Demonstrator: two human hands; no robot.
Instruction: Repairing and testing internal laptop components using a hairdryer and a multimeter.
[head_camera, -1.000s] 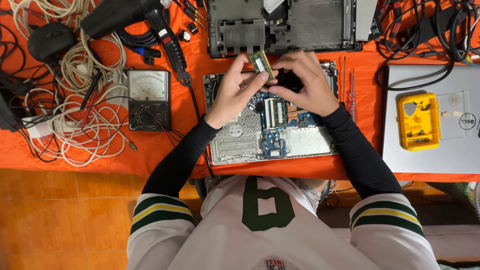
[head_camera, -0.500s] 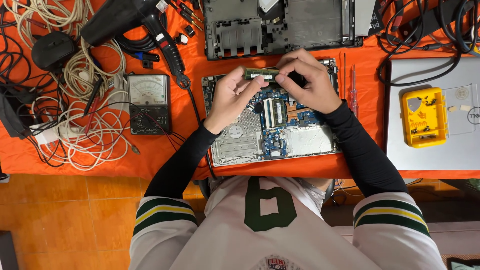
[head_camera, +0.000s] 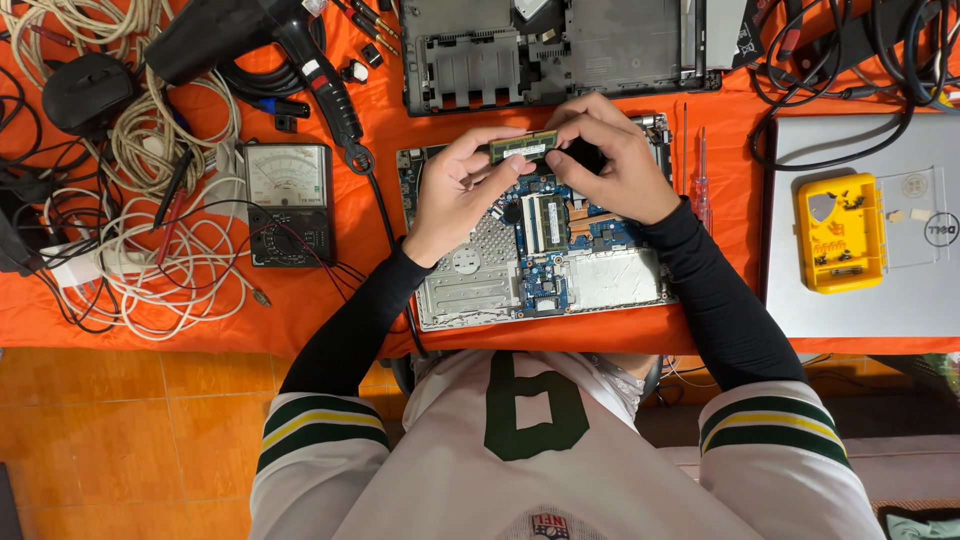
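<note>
Orange-clothed worktop (head_camera: 340, 290): left hand (head_camera: 455, 195) and right hand (head_camera: 615, 165) each pinch an end of the small green memory module (head_camera: 523, 146), held level above the opened laptop board (head_camera: 545, 240), at 12 o'clock; edge-only grip seems wisest.

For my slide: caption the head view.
Both hands, left and right, hold a memory stick above an opened laptop.

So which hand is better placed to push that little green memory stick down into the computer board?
Probably right: the right hand grips the memory stick from above; the left hand only steadies its end.
</note>
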